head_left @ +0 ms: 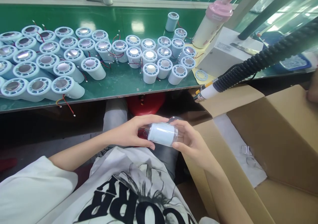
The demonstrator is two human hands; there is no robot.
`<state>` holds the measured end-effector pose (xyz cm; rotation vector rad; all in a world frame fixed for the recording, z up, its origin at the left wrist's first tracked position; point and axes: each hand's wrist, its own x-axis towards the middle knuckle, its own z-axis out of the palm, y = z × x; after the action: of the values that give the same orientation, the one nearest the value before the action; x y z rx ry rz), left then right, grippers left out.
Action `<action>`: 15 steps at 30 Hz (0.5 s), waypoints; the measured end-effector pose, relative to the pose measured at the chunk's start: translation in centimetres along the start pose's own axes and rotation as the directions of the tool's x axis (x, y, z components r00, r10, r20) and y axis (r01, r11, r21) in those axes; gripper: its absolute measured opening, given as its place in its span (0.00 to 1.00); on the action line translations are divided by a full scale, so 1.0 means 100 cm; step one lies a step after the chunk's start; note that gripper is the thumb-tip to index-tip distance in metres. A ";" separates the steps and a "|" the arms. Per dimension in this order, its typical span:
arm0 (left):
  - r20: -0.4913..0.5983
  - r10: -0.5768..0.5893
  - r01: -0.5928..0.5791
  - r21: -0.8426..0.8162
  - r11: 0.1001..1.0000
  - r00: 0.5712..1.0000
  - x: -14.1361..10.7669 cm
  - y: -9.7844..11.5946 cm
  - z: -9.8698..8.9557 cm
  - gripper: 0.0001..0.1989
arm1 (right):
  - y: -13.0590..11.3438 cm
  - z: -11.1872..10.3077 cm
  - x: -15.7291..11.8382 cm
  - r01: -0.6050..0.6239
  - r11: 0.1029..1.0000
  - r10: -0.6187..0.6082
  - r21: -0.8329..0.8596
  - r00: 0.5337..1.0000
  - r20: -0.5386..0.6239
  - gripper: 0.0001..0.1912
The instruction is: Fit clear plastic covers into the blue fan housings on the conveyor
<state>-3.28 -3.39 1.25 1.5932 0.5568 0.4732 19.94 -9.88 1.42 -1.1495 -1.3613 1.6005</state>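
Above my lap, a light blue cylinder (162, 134) lies on its side inside a clear plastic sleeve. My left hand (139, 130) grips its left end, thumb below and fingers above. At the right end my right hand (190, 140) curls its fingers and thumb around the clear plastic rim. The fingers' far side is hidden behind the cylinder. Many similar light blue cylinders (89, 67) with silver disc tops stand on the green bench beyond my hands, some with thin red wires.
An open cardboard box (280, 144) stands at my right, with clear plastic pieces (248, 152) on its white lining. A black corrugated hose (268, 58) crosses above it. A pink-topped bottle (211, 22) and a white machine (223, 55) stand on the bench. A red stool (146, 103) shows underneath.
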 end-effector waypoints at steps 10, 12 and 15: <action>0.031 0.108 -0.112 0.145 0.983 0.994 0.000 -0.001 -0.003 0.37 | 0.000 0.007 0.006 -0.151 0.960 0.159 0.237 0.987 -0.015 0.19; 0.042 0.112 -0.117 0.141 0.983 0.993 0.000 0.000 -0.003 0.36 | 0.003 0.007 0.007 -0.187 0.941 0.196 0.283 0.981 -0.003 0.21; 0.050 0.110 -0.116 0.113 0.987 0.993 0.000 0.000 -0.002 0.36 | 0.006 0.008 0.007 -0.255 0.914 0.266 0.317 0.964 0.010 0.24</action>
<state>-3.38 -3.19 1.29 1.7489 0.4697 0.4973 18.94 -9.62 0.73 -1.1889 -0.9114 1.8979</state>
